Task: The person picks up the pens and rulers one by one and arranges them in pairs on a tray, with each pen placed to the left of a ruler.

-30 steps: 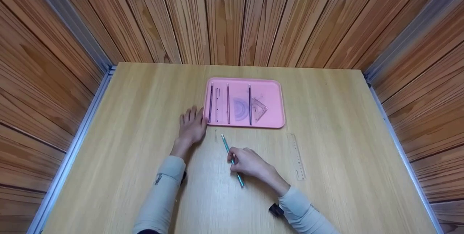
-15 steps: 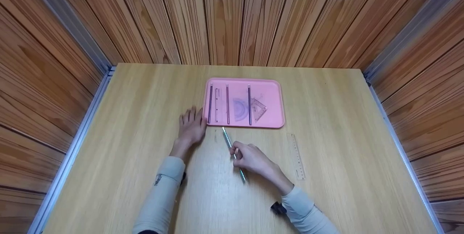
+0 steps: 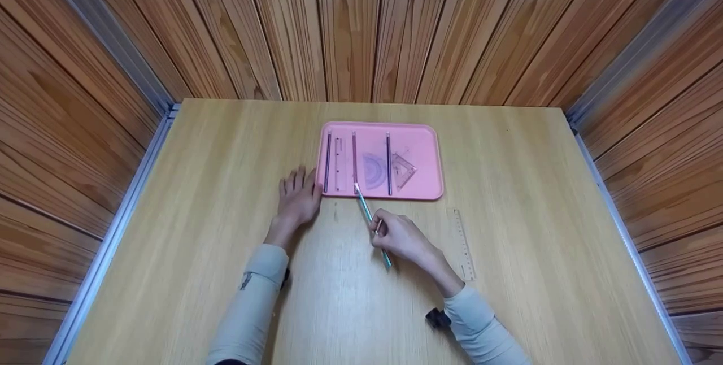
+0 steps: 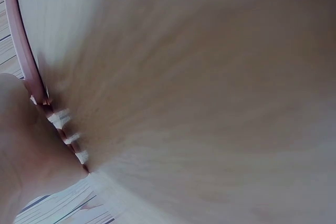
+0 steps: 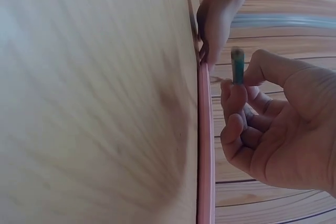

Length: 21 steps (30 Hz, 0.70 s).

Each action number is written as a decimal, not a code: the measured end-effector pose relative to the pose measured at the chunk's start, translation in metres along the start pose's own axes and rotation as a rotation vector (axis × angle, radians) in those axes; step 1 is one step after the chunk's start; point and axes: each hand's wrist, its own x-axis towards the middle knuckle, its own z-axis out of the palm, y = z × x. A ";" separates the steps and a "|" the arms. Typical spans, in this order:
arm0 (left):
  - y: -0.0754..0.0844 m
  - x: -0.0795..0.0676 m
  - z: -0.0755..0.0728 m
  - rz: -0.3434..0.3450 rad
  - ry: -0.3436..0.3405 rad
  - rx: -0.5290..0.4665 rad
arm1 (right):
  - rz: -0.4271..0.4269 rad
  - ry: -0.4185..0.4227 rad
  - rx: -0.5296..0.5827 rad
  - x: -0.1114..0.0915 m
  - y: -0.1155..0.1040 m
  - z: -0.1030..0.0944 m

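Note:
Between thumb and fingertips my right hand [image 3: 404, 236] pinches a teal pencil [image 3: 366, 208], seen nearly end-on as a green pencil [image 5: 238, 66] in the right wrist view. Its far end overlaps the front rim of a pink tray [image 3: 426, 184]. My left hand [image 3: 298, 201] lies flat on the table, its thumb side against the tray's front left corner. Inside the tray are a dark pencil [image 3: 327, 161] at the left, a clear ruler [image 3: 338, 164], a reddish pencil [image 3: 355, 156], a clear protractor [image 3: 374, 172], another dark pencil [image 3: 388, 161] and a clear set square [image 3: 403, 172].
A second clear ruler [image 3: 463, 244] lies on the wooden table [image 3: 536, 212], right of my right hand. Wood-plank walls [image 3: 350, 31] rise behind the table and on both sides, with metal strips [image 3: 107, 229] along the side edges.
My right hand has moved forward and slightly right with the teal pencil, bringing its far end from the bare table to over the tray's front rim. The left hand stays put.

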 end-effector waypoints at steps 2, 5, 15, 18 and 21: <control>0.000 0.000 0.000 0.000 0.001 -0.004 | 0.012 0.008 0.006 0.001 0.002 -0.002; 0.000 0.000 0.000 -0.001 0.004 -0.008 | 0.031 0.015 0.013 0.002 0.004 -0.006; 0.000 -0.002 0.001 0.013 0.014 -0.002 | 0.091 0.034 0.105 0.010 0.013 -0.016; 0.000 -0.002 0.000 0.016 0.017 -0.005 | 0.104 0.049 0.128 0.014 0.018 -0.020; 0.000 -0.002 -0.001 0.013 0.016 -0.008 | 0.106 0.083 0.139 0.020 0.023 -0.025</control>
